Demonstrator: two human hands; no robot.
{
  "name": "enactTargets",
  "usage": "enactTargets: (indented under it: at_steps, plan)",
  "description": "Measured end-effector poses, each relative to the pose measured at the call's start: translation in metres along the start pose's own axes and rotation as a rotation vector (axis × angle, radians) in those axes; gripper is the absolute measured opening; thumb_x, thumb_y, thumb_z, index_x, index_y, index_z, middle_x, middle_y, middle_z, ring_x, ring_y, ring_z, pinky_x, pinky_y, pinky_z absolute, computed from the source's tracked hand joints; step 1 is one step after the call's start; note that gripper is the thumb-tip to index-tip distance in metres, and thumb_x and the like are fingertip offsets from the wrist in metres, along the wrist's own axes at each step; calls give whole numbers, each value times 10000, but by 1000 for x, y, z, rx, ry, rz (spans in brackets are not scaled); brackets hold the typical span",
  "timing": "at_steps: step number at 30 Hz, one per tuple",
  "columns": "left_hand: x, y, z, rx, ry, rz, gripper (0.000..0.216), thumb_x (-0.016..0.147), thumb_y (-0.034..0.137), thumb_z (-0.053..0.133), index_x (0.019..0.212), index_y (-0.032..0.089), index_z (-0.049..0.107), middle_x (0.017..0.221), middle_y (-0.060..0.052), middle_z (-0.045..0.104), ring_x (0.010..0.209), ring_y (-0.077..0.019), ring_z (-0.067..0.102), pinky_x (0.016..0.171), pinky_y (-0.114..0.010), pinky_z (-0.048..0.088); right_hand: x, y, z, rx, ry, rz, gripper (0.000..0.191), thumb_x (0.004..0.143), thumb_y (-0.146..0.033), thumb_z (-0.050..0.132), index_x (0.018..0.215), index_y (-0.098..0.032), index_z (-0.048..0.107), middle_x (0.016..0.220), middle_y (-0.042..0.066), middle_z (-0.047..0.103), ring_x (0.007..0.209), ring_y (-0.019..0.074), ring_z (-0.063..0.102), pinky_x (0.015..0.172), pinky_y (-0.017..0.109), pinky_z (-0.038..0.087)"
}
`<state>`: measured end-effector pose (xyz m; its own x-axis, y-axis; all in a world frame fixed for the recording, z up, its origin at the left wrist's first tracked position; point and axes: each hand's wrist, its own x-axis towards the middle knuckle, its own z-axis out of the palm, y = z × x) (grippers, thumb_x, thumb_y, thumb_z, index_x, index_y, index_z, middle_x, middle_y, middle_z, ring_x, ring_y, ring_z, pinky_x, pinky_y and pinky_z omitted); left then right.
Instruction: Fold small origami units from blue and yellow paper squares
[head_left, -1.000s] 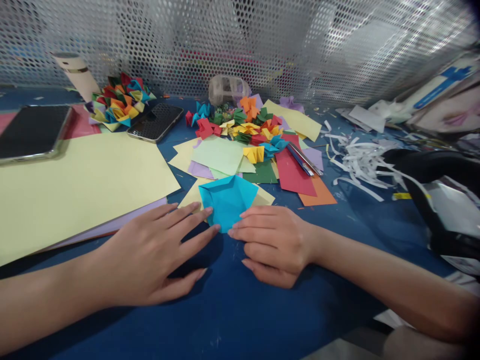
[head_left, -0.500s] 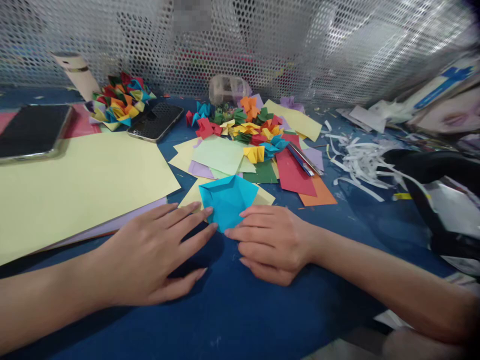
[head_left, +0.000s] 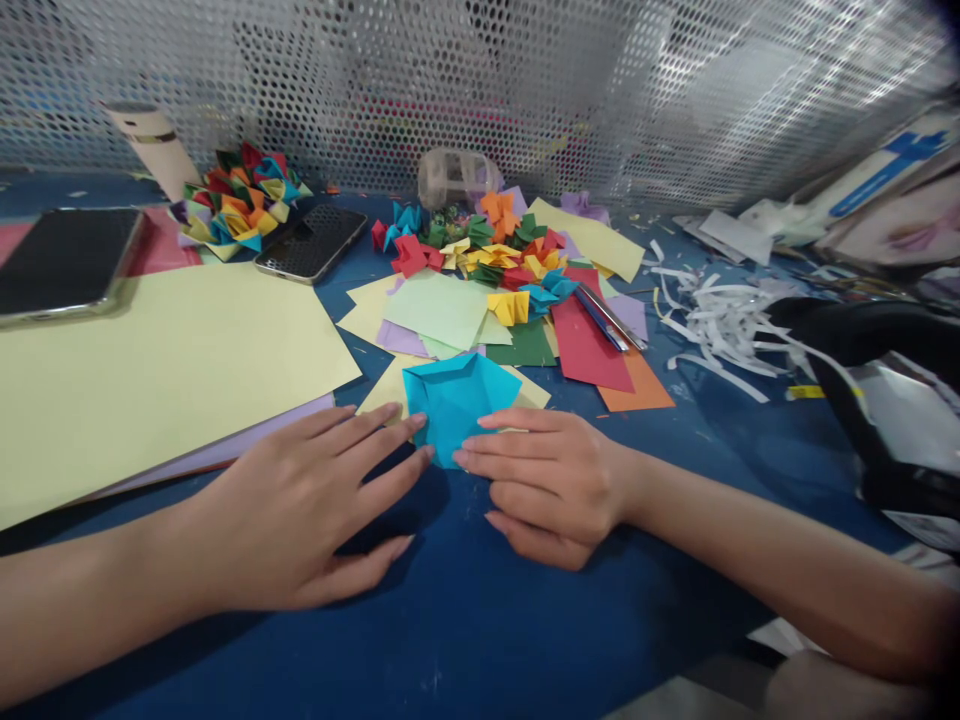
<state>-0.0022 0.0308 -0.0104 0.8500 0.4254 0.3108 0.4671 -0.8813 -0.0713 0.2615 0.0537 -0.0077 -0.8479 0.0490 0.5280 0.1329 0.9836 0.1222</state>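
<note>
A partly folded turquoise paper (head_left: 457,398) lies on the blue table (head_left: 465,620), just beyond my hands. My left hand (head_left: 307,510) lies flat with its fingers stretched out, the fingertips pressing the paper's near left edge. My right hand (head_left: 551,480) also lies flat, its fingers extended and pressing the paper's near right corner. Neither hand grips anything.
A large pale yellow sheet (head_left: 150,370) lies at left, with two phones (head_left: 64,262) (head_left: 311,243) and a multicolour paper wreath (head_left: 236,200) behind it. Loose coloured squares and small folded pieces (head_left: 487,260) pile up beyond. White paper strips (head_left: 720,320) and a black device (head_left: 885,380) sit at right. A perforated metal screen (head_left: 525,90) closes the back.
My right hand has slid slightly up and left over the turquoise paper, flattening its near corner. My left hand has barely moved.
</note>
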Motion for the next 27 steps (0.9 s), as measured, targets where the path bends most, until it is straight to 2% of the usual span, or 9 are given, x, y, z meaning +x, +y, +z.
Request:
enactTargets:
  at_steps: [5,10,15,18,21,24,27]
  plan:
    - [-2,1,1,2,-10,0,430,935,410,420,1225,136,582,1323,-176,603,1190,-363,580,886,-512,523,1,0,-1,25,-25,-8,207,861,-219,525,704,-159,646,962,99,768,878,191,729,930,353,554]
    - [-2,0,0,11,-54,13,409,953,400,397,1302,227,523,1350,-177,573,1186,-379,579,856,-558,523,0,0,-1,46,-38,6,195,860,-228,531,712,-165,640,975,98,766,911,192,724,950,358,540]
    - [-1,-1,-1,15,-50,19,403,947,396,373,1306,279,514,1338,-147,583,1185,-362,578,866,-525,525,-1,0,0,111,-22,77,170,848,-214,533,714,-173,629,974,89,768,935,183,723,967,356,529]
    - [-1,-1,0,16,-33,22,394,948,386,352,1292,292,518,1322,-139,592,1184,-344,578,882,-504,521,-1,1,1,111,38,91,173,832,-201,541,678,-168,614,924,86,774,883,186,733,927,361,547]
    - [-1,-2,1,21,-26,26,398,947,391,349,1296,295,516,1325,-137,589,1180,-341,577,882,-501,521,0,1,1,77,94,34,206,821,-188,543,622,-173,592,845,78,775,786,179,732,887,358,562]
    - [-1,-3,2,19,-37,25,403,946,404,358,1300,299,520,1342,-137,577,1181,-349,574,872,-510,520,1,2,1,61,87,-25,244,817,-186,545,576,-178,580,745,66,755,673,161,704,876,348,568]
    - [-2,-3,0,11,-46,22,398,951,404,365,1298,299,529,1345,-138,575,1177,-348,576,870,-508,519,2,2,1,69,83,-19,275,812,-183,551,537,-184,554,630,37,706,593,142,663,889,340,564]
